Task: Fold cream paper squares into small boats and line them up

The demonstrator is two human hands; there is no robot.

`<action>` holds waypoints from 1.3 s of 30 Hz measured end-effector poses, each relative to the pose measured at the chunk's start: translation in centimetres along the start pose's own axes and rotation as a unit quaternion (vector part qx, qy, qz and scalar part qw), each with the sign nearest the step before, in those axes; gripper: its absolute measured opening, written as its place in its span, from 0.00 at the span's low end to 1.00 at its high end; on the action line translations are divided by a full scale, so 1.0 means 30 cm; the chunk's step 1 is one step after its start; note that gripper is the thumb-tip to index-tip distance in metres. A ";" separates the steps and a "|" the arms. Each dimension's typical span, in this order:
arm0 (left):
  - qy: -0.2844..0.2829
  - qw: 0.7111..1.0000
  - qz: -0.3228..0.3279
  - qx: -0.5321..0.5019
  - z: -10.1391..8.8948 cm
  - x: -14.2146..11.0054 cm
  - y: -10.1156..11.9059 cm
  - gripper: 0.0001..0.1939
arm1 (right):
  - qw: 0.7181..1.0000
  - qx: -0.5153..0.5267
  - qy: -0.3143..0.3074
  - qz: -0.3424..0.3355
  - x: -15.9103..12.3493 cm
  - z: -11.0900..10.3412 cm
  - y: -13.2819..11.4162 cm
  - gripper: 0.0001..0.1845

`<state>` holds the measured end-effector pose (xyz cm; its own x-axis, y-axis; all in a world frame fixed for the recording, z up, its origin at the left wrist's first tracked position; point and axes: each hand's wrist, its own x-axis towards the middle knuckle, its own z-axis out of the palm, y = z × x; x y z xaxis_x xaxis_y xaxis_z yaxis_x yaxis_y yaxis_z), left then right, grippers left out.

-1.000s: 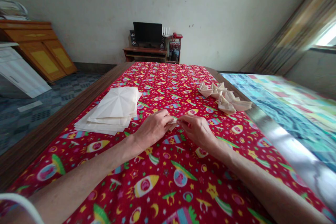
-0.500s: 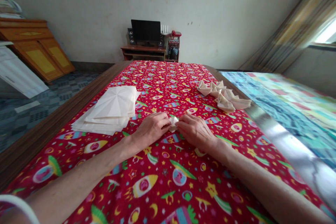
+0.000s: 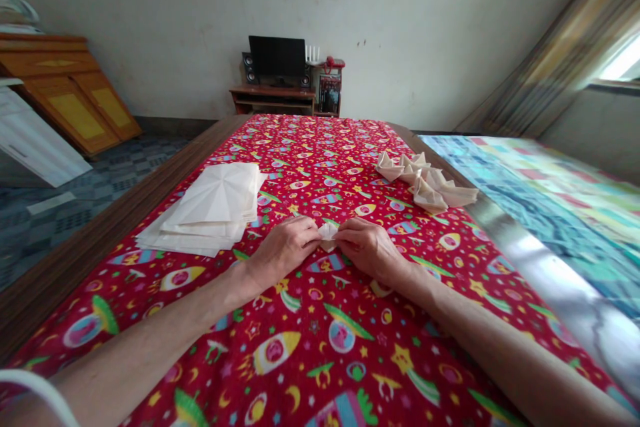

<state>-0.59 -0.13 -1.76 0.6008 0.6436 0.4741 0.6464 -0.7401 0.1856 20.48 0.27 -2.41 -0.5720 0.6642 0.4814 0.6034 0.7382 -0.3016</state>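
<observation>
Between my two hands is a small folded paper piece [image 3: 329,233], whitish and pointed at the top, held just at the cloth. My left hand [image 3: 293,240] pinches its left side, and my right hand [image 3: 367,243] pinches its right side; both sets of fingertips partly cover it. Left of my hands lies a stack of creased paper sheets [image 3: 215,197], the top one marked with fold lines radiating from a point. Several folded paper shapes [image 3: 430,188] with upright points sit in a cluster at the table's right side.
A red patterned cloth [image 3: 320,320] covers the table, whose brown wooden edge [image 3: 165,183] shows at left. Beyond it stand a monitor [image 3: 277,58] and speakers on a small desk. A bed [image 3: 545,193] adjoins the right side; a wooden cabinet [image 3: 75,97] is far left.
The paper between my hands now shows more of its white pointed face, where a second ago it was mostly covered. My hands shifted slightly while staying on it; the view tilted a little.
</observation>
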 end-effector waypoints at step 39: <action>-0.057 0.986 -0.156 -0.013 0.000 0.021 -0.041 0.11 | 0.965 -0.121 -0.129 0.195 0.050 -0.053 0.006 0.20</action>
<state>-1.00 1.19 -1.69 0.4242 0.8579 0.2898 0.7973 -0.5056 0.3297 20.61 1.20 -0.44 -0.3750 0.9163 0.1409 0.8952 0.3974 -0.2019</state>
